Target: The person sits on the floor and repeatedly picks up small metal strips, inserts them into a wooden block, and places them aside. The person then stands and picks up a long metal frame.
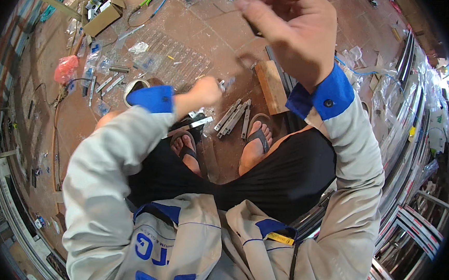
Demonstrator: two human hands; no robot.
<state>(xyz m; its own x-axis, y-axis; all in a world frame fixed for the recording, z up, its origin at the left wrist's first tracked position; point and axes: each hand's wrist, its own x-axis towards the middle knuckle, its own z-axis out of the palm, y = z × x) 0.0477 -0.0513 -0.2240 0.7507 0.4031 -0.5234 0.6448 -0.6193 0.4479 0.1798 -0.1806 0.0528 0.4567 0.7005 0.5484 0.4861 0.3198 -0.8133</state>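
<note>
My left hand (205,91) is closed above the floor in front of my left foot, slightly blurred. A small greyish thing (227,83) shows at its fingertips, too smeared to name. Raised high at the top right, my right hand (297,28) has its fingers curled round something dark, mostly hidden and cut off by the picture's edge. Several flat metal strips (233,118) lie on the floor between my feet. Another silvery strip (198,122) rests beside my left foot. A wooden block (270,87) lies below my right hand, next to dark metal profiles.
An open cardboard box (103,12) stands at the far left. Clear plastic packaging (170,55), a red plastic bag (66,69) and loose metal strips (113,84) litter the tiled floor (212,22). Long wrapped profiles (405,126) line the right side; more metal frames (9,198) lie at left.
</note>
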